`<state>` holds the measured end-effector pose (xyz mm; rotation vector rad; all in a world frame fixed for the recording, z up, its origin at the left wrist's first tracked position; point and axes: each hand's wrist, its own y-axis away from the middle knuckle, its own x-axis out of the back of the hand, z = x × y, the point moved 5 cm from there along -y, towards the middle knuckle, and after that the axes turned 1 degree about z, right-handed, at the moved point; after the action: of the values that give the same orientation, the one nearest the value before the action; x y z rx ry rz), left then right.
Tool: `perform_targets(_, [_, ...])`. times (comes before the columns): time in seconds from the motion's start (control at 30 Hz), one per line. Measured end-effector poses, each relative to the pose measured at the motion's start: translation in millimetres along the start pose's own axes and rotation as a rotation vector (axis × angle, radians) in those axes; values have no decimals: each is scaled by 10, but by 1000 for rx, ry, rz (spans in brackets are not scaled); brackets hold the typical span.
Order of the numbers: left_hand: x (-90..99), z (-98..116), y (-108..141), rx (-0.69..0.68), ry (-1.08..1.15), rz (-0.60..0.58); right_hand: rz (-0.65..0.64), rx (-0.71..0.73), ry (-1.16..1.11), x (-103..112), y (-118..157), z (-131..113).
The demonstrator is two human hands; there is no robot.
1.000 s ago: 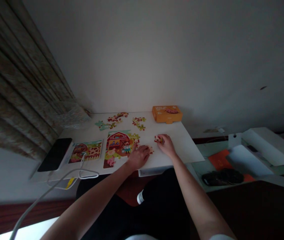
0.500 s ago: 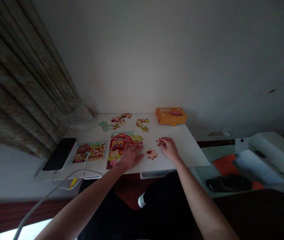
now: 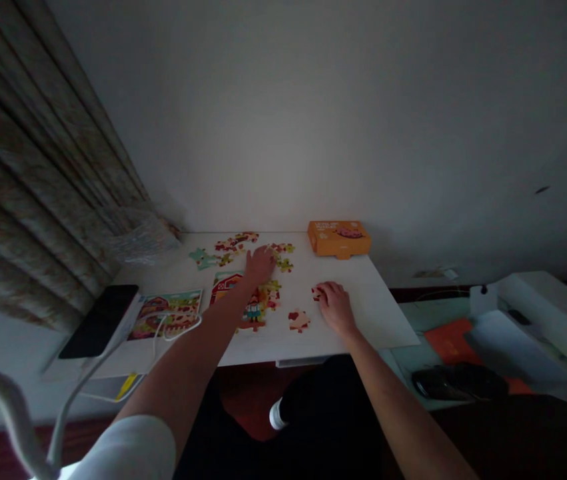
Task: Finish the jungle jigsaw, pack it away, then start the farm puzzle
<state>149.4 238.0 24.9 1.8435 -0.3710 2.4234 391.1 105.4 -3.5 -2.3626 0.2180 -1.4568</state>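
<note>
My left hand (image 3: 262, 264) is stretched across the table to the loose puzzle pieces (image 3: 284, 263) at the back, its fingers apart and nothing visible in them. Beneath my left forearm lies the partly joined farm jigsaw (image 3: 254, 313), with a red barn at its top left; the arm hides much of it. My right hand (image 3: 336, 305) pinches the edge of a red and cream puzzle piece (image 3: 316, 293) on the table. Between that hand and the jigsaw lies a small cream and brown section of puzzle (image 3: 298, 321).
More pieces (image 3: 236, 243) lie at the back left. An orange puzzle box (image 3: 340, 239) stands at the back right. On the left are a farm picture card (image 3: 188, 303), a black phone (image 3: 99, 321) and a white cable (image 3: 70, 392) crossing the table edge.
My left hand has left the jigsaw and moved forward to the pieces at the back, uncovering the jigsaw's right side. My right hand stays at its piece. The view has shifted slightly.
</note>
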Motion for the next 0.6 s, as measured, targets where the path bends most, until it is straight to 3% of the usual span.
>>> perform_targets(0.17, [187,-552,-244,198,-88,59,3,-8,24,-10,-3,-8])
perform_targets(0.37, [404,-1213,-256,437,-93,62,11,-11,5,-14,-13,3])
perform_targets(0.47, [398,-1379,-220,462,-60,10,8,-16,-5,-18,-13,8])
perform_targets(0.6, [380,-1412,-215,435,-20,4,16,-25,-8,-9,-15,5])
